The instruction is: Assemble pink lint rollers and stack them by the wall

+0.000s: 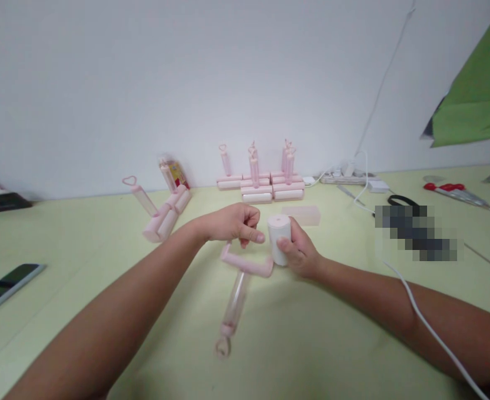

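One white roll (pixel 276 232), in right grip (pixel 302 251)

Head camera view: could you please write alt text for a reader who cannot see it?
A right hand holds a white lint roll, close to the left hand and a pink roller frame with a clear handle. More pink lint rollers stand behind on the pale-green table.

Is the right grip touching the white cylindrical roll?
Touching. The head view shows the right grip holding the white cylindrical roll, thumb across its side.
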### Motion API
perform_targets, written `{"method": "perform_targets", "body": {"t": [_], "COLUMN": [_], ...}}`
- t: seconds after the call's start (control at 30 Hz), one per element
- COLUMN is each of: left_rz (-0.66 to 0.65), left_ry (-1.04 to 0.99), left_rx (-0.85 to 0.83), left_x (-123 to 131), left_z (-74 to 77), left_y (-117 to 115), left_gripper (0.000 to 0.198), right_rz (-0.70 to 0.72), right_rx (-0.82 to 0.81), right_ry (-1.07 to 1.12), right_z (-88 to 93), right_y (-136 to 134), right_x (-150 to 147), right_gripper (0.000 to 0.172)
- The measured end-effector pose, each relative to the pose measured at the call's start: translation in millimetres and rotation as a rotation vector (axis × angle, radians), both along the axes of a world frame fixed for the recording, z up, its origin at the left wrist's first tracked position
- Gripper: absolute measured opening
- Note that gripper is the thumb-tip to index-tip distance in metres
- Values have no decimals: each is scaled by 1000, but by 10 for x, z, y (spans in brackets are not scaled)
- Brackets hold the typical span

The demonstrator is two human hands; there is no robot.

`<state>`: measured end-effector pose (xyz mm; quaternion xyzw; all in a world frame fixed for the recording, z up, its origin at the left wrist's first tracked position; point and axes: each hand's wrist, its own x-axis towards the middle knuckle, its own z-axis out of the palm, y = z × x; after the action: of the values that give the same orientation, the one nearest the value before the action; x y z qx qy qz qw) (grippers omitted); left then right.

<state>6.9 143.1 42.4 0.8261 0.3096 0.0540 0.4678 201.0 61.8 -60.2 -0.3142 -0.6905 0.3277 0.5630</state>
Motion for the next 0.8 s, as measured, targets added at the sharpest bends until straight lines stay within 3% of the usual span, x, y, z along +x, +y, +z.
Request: {"method": "perform_targets", "body": {"t": [0.07,0.17,0.3,0.37,0.5,0.8], "left_rz": [104,315,510,497,334,246], "left_ry": [-5,8,-44,-109,-213,-146], "left_rx": [23,261,512,520,421,232], "left_x": [-46,-126,-198,-192,-117,-51], "left_z": [-167,-350,-331,-247,-141,-285], "left_y": [109,173,22,-111,-312,-298], "left_gripper": [47,39,37,34,35,35], "right_rz": [-7,-26,-36,-34,-50,-61], "right_rx": [-82,-152,-164,-135,-78,-45], "right_ry": [55,80,102,67,-143,-465], "right_z": [-28,-74,-100,-89,-44,92], "right_y": [33,82,135,148,141,109], "right_x": [-14,-16,1,8,52,292], "right_gripper": [41,42,42,44,48,41]}}
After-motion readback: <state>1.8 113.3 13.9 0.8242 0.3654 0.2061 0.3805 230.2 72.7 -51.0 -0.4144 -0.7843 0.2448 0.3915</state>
